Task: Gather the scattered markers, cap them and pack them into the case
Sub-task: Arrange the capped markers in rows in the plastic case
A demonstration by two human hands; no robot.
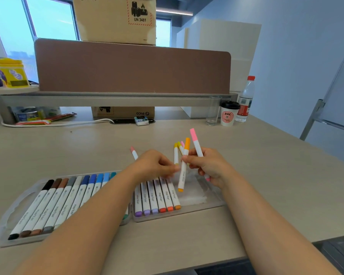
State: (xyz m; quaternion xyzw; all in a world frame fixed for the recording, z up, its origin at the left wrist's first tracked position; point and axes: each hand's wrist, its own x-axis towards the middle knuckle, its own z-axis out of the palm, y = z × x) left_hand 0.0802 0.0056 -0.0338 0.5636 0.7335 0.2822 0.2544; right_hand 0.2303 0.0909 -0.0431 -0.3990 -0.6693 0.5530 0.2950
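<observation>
Box point(107, 22): "PICO", "UN 3481"; markers point(160, 197): "marker".

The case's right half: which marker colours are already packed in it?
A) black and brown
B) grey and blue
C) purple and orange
C: the right half of the case holds purple-capped markers and orange-capped markers side by side.

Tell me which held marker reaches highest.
The pink-capped marker in the right hand: its cap stands above the orange marker and yellow markers beside it.
</observation>
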